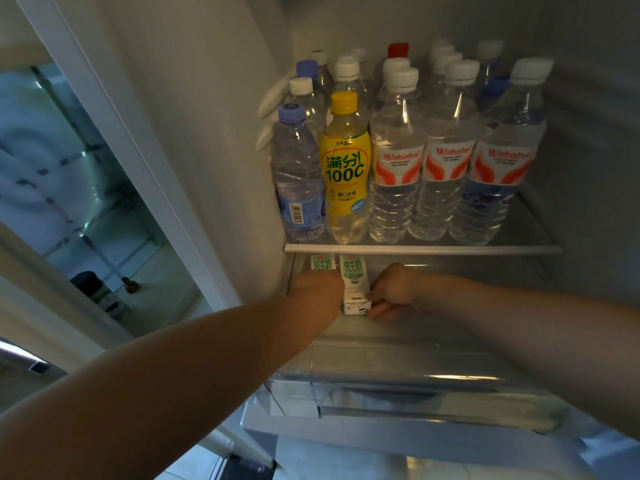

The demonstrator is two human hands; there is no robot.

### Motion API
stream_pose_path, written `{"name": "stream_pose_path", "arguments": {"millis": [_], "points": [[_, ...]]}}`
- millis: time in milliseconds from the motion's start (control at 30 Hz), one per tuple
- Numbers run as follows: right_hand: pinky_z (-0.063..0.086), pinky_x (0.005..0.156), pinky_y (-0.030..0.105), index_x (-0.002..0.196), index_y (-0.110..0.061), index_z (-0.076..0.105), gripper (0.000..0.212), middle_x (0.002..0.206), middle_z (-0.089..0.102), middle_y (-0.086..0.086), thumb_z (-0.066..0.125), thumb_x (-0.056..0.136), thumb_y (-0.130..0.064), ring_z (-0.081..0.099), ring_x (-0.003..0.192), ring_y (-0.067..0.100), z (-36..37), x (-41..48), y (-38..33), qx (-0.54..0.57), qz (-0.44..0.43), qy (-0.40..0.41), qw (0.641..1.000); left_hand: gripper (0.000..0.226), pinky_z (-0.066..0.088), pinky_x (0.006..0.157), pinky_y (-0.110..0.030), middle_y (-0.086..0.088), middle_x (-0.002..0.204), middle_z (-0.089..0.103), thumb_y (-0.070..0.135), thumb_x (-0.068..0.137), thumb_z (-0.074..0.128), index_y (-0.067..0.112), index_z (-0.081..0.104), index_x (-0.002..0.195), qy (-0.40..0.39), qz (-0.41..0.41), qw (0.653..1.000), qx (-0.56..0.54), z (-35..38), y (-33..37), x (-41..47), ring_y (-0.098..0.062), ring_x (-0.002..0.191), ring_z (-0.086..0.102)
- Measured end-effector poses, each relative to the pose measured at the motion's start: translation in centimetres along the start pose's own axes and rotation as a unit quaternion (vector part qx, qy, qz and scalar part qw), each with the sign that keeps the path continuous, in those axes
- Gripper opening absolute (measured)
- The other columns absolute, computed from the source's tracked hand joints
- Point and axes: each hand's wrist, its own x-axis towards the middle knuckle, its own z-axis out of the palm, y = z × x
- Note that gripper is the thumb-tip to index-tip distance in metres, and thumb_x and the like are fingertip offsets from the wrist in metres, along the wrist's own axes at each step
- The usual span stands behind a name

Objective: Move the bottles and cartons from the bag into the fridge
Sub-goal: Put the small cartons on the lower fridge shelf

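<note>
Two green-and-white milk cartons stand side by side on the fridge's lower glass shelf [450,327], at its left end. My left hand [320,289] wraps the lower part of the left carton [322,264]. Only the back of that hand shows, and the carton's top sticks out above it. My right hand [393,292] comes in from the right, with its fingers curled on the bottom right corner of the right carton [353,282]. The upper shelf [422,249] is packed with several water bottles [396,168] and one yellow lemon drink bottle [344,168]. The bag is out of view.
The fridge's left inner wall [221,150] stands close beside the left carton. A clear drawer [398,386] sits under the lower shelf. To the right of the cartons the lower shelf is bare glass. The open door [86,202] with its racks is at far left.
</note>
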Motion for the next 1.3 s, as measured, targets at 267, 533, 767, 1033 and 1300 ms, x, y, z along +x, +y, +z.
{"name": "stream_pose_path", "arguments": {"millis": [267,533,767,1033,1300], "points": [[0.055,0.093,0.039,0.099,-0.002,0.063,0.011,0.105,0.073,0.017,0.059,0.091,0.004,0.07,0.1,0.024,0.9,-0.9,0.0,0.059,-0.023,-0.046,0.997,0.033,0.042,0.085,-0.029,-0.003,0.128,0.059,0.022,0.098,0.056,0.012,0.053,0.129,0.007,0.022,0.978,0.206,-0.5,-0.2,0.6,-0.02,0.12,0.056],[0.056,0.092,0.041,0.108,-0.003,0.064,0.018,0.101,0.074,0.012,0.06,0.091,0.0,0.071,0.098,0.025,0.5,-0.3,0.0,0.045,-0.038,-0.044,0.997,0.032,0.045,0.091,-0.032,-0.003,0.128,0.058,0.023,0.097,0.057,0.013,0.054,0.128,0.014,0.022,0.979,0.202,-0.7,-0.3,0.3,-0.022,0.12,0.056],[0.049,0.067,0.034,0.116,-0.016,0.063,0.034,0.077,0.062,0.005,0.057,0.088,0.002,0.051,0.062,0.017,-0.2,-1.5,0.1,0.03,-0.019,-0.122,0.992,0.03,0.041,0.085,-0.032,-0.002,0.127,0.059,0.02,0.098,0.055,0.015,0.055,0.127,0.003,0.025,0.979,0.202,-0.8,-0.5,0.0,-0.021,0.119,0.055],[0.047,0.097,0.046,0.133,-0.034,0.043,0.052,0.133,0.055,-0.002,0.057,0.092,-0.004,0.056,0.113,0.018,0.3,-4.1,-0.8,-0.092,-0.013,-0.095,0.991,0.037,0.042,0.094,-0.035,-0.003,0.133,0.055,0.023,0.098,0.055,0.014,0.052,0.134,-0.037,0.028,0.986,0.158,-1.8,-0.5,-1.9,-0.023,0.125,0.051],[0.046,0.102,0.044,0.153,-0.027,0.023,0.067,0.152,0.039,-0.002,0.058,0.096,-0.022,0.045,0.132,0.024,-0.5,-7.4,-2.3,-0.23,-0.054,-0.019,0.972,0.034,0.052,0.091,-0.045,-0.009,0.12,0.063,0.038,0.095,0.05,0.017,0.061,0.119,0.015,0.032,0.987,-0.158,-2.7,-2.4,-4.7,-0.029,0.104,0.061]]}}
